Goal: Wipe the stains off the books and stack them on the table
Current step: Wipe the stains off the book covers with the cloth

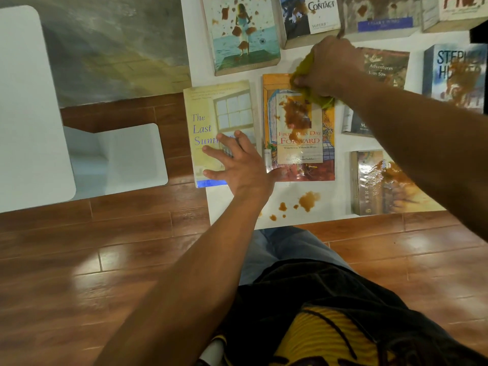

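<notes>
An orange book titled "From This Day Forward" (301,151) lies on the white table (229,204) with a large brown stain on its cover. My right hand (331,67) grips a yellow-green cloth (313,95) and presses it on the book's top right part. My left hand (237,162) lies with spread fingers across a clean pale yellow book, "The Last Summer" (208,120), its thumb touching the orange book's lower left edge.
Several more stained books lie around: one with a figure by the sea (243,35), "Contact" (309,19), a Tom Sawyer book (385,67), a Stephen book (454,75), one at the front right (380,186). Brown spill drops (306,202) mark the table's front edge. White chairs (34,114) stand left.
</notes>
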`<state>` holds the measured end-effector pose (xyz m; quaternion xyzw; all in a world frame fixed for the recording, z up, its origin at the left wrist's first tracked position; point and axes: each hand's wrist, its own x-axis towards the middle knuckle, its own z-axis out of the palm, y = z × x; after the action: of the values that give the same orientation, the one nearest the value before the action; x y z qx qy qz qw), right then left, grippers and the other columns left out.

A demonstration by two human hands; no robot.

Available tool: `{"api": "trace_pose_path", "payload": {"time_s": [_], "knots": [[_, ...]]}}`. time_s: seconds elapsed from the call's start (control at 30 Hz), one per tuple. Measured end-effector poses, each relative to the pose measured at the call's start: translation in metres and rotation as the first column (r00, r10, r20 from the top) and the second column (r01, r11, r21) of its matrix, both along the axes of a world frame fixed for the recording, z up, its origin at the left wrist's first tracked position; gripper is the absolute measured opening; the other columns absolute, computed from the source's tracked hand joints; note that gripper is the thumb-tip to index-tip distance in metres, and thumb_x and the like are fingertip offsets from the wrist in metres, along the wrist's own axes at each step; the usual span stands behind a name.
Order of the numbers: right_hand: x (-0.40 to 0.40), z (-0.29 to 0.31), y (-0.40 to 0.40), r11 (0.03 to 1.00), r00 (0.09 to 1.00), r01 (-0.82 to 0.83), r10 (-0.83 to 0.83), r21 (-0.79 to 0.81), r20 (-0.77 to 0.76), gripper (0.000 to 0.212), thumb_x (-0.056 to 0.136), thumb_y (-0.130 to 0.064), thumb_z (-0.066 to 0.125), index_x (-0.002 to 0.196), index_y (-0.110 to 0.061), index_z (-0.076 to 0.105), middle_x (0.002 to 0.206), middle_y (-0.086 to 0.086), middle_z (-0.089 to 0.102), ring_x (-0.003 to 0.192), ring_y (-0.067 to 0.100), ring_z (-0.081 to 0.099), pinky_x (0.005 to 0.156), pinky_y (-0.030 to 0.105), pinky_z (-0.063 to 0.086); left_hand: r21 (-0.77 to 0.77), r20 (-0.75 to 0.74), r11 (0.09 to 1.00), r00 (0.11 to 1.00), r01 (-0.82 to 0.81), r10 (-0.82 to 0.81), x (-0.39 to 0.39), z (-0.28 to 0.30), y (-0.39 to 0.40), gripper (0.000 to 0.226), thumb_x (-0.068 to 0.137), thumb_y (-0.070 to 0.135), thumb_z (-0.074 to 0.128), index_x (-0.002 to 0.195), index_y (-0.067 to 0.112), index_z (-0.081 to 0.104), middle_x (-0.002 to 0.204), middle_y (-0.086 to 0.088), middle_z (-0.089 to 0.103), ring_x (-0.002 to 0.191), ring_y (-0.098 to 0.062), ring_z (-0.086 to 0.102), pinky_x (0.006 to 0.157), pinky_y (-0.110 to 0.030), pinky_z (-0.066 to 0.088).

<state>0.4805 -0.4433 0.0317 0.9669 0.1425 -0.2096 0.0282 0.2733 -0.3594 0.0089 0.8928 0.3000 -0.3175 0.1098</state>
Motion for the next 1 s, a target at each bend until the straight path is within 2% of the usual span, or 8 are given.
{"api": "trace_pose_path", "payload": {"time_s": [0.13,0.27,0.37,0.47,0.57,0.73,0.83,1.0], "knots": [[-0.005,-0.003,0.008,0.998,0.997,-0.056,0.057,0.021,-0.059,0.071,0.077,-0.065,0.073,0.116,-0.009,0.058,0.100,0.008,0.053,0.105,0.035,0.059,0.073,0.039,0.041,0.009,-0.006,1.000,1.000,0.011,-0.011,-0.001,0.001,0.000,0.130,0.076,0.084,0.056,0.156,0.007,-0.011,0.162,-0.025,-0.011,0.144,-0.061,-0.005,0.106,-0.078,0.025],[-0.004,-0.005,0.011,0.999,0.999,-0.032,0.031,0.033,0.018,0.070,0.080,-0.063,0.072,0.120,-0.008,0.057,0.113,0.015,0.060,0.107,0.036,0.060,0.077,0.042,0.045,-0.011,0.006,1.000,1.000,-0.004,0.004,0.001,0.001,0.000,0.130,0.075,0.084,0.057,0.156,0.007,-0.010,0.163,-0.024,-0.011,0.144,-0.061,-0.006,0.105,-0.079,0.024],[-0.004,-0.001,0.013,0.994,0.992,-0.112,0.112,0.013,-0.059,0.071,0.077,-0.066,0.072,0.116,-0.009,0.057,0.102,0.012,0.054,0.100,0.034,0.057,0.073,0.041,0.041,-0.009,0.010,1.000,1.000,0.003,-0.003,-0.002,0.000,0.000,0.130,0.075,0.083,0.057,0.156,0.007,-0.010,0.162,-0.025,-0.011,0.144,-0.062,-0.006,0.105,-0.079,0.023],[-0.001,0.000,0.012,0.997,0.996,-0.082,0.081,0.006,0.027,0.064,0.081,-0.062,0.071,0.115,-0.009,0.059,0.107,0.015,0.058,0.102,0.036,0.058,0.074,0.042,0.044,-0.020,0.021,1.000,1.000,-0.004,0.004,-0.002,-0.001,0.000,0.131,0.075,0.084,0.058,0.155,0.007,-0.010,0.162,-0.025,-0.011,0.144,-0.062,-0.007,0.104,-0.079,0.022],[-0.005,0.001,0.014,0.988,0.988,-0.156,0.156,-0.008,0.010,0.053,0.083,-0.061,0.070,0.101,-0.013,0.061,0.092,0.011,0.052,0.091,0.033,0.055,0.070,0.040,0.041,-0.014,0.022,1.000,1.000,-0.001,0.001,-0.002,-0.001,0.001,0.130,0.075,0.083,0.058,0.155,0.006,-0.010,0.162,-0.025,-0.011,0.144,-0.061,-0.006,0.104,-0.079,0.022],[-0.004,0.000,0.018,0.986,0.983,-0.167,0.167,-0.003,0.074,0.046,0.086,-0.056,0.070,0.101,-0.014,0.060,0.099,0.013,0.058,0.101,0.036,0.059,0.073,0.041,0.039,-0.023,0.028,1.000,1.000,-0.007,0.008,-0.002,-0.002,0.001,0.130,0.075,0.083,0.058,0.155,0.006,-0.009,0.162,-0.026,-0.011,0.144,-0.062,-0.007,0.104,-0.080,0.022],[-0.005,0.004,0.024,0.957,0.958,-0.288,0.288,-0.029,-0.007,0.047,0.083,-0.061,0.070,0.093,-0.018,0.053,0.091,0.009,0.050,0.093,0.034,0.056,0.071,0.041,0.041,-0.017,0.020,1.000,1.000,0.007,-0.007,-0.002,-0.001,0.001,0.130,0.076,0.082,0.059,0.155,0.006,-0.010,0.161,-0.026,-0.011,0.143,-0.062,-0.007,0.104,-0.080,0.022],[-0.003,-0.001,0.032,0.972,0.969,-0.233,0.236,-0.043,0.073,0.061,0.081,-0.059,0.073,0.112,-0.008,0.060,0.106,0.017,0.061,0.101,0.039,0.061,0.072,0.043,0.047,-0.018,0.035,1.000,0.999,0.002,-0.001,-0.003,0.002,0.001,0.125,0.077,0.080,0.059,0.155,0.006,-0.006,0.162,-0.025,-0.009,0.144,-0.061,-0.005,0.104,-0.079,0.023]]}}
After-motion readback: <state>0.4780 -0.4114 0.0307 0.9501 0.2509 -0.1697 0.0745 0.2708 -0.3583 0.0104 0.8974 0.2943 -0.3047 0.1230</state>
